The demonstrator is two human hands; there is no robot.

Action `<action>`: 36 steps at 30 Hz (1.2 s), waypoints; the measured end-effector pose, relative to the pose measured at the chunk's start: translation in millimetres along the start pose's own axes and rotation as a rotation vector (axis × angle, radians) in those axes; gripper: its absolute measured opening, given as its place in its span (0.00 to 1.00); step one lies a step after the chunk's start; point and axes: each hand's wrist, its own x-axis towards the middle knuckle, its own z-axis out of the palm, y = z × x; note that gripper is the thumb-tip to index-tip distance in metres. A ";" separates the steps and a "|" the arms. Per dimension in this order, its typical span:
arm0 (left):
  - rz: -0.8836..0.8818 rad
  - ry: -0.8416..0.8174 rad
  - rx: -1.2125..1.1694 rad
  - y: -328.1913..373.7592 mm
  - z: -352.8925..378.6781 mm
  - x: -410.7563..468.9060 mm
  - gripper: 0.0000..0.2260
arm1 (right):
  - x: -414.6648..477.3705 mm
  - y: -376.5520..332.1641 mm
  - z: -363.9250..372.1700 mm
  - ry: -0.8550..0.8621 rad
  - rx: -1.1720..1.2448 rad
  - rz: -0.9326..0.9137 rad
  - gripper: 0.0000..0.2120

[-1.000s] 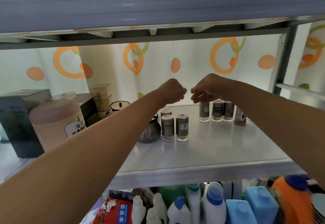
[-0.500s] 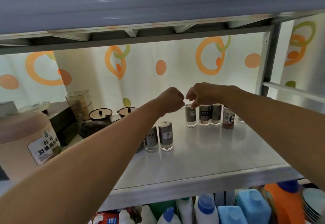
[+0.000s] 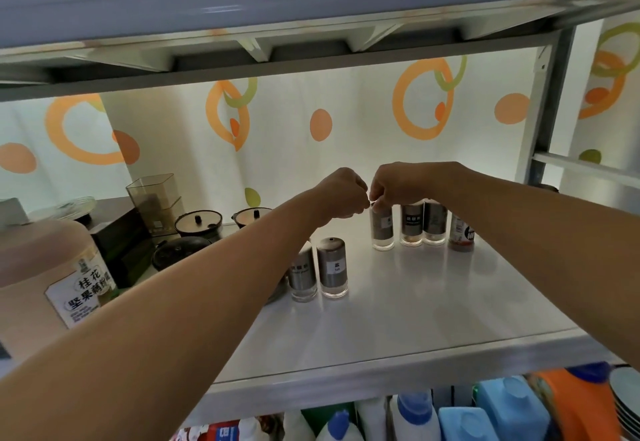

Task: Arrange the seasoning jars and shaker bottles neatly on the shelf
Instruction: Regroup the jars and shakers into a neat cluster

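Note:
Three steel shaker bottles stand in a row at the back of the white shelf (image 3: pixel 433 305): the leftmost shaker (image 3: pixel 382 232), a middle one (image 3: pixel 412 227) and a right one (image 3: pixel 435 224), with a red-brown spice bottle (image 3: pixel 462 236) beside them. Two more shakers (image 3: pixel 303 277) (image 3: pixel 333 269) stand together nearer the front, partly behind my left forearm. My right hand (image 3: pixel 398 184) pinches the top of the leftmost back shaker. My left hand (image 3: pixel 343 194) is a closed fist touching the right hand, and I see nothing in it.
Small black lidded pots (image 3: pixel 199 224) (image 3: pixel 251 215), stacked clear boxes (image 3: pixel 154 198), a black box (image 3: pixel 121 243) and a large labelled jar (image 3: pixel 45 277) crowd the shelf's left side. An upper shelf (image 3: pixel 311 7) hangs close overhead. Detergent bottles (image 3: pixel 512 402) stand below.
Both hands came down from above the back row. The right fingers closed on the top of the leftmost back shaker. The view shifted, showing more of the left side.

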 end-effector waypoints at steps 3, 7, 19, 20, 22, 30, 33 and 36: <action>0.004 0.009 0.005 -0.7 -3.5 -2.1 0.05 | 0.7 -7.9 -2.3 -0.038 -0.006 0.013 0.11; 0.016 0.020 -0.012 -1.9 -10.1 -8.9 0.06 | 0.1 -18.0 -0.2 -0.021 0.016 0.025 0.12; -0.014 0.042 0.035 -28.7 -39.8 -32.8 0.05 | -0.7 -77.0 11.8 -0.005 0.128 -0.009 0.09; -0.028 0.050 0.038 -30.8 -41.2 -34.1 0.04 | -0.1 -81.4 12.5 -0.010 0.157 -0.006 0.09; -0.043 0.054 0.016 -33.0 -44.0 -37.9 0.04 | 0.9 -88.4 12.1 -0.017 0.203 0.002 0.10; -0.082 0.018 0.039 -34.2 -43.7 -43.5 0.19 | -3.9 -102.5 9.8 -0.063 0.221 0.036 0.09; -0.071 0.019 0.067 -35.0 -43.3 -44.5 0.17 | -5.2 -104.4 9.9 -0.048 0.208 0.044 0.07; -0.068 0.007 0.077 -37.7 -42.3 -45.4 0.17 | -6.5 -104.7 10.8 -0.037 0.205 0.058 0.09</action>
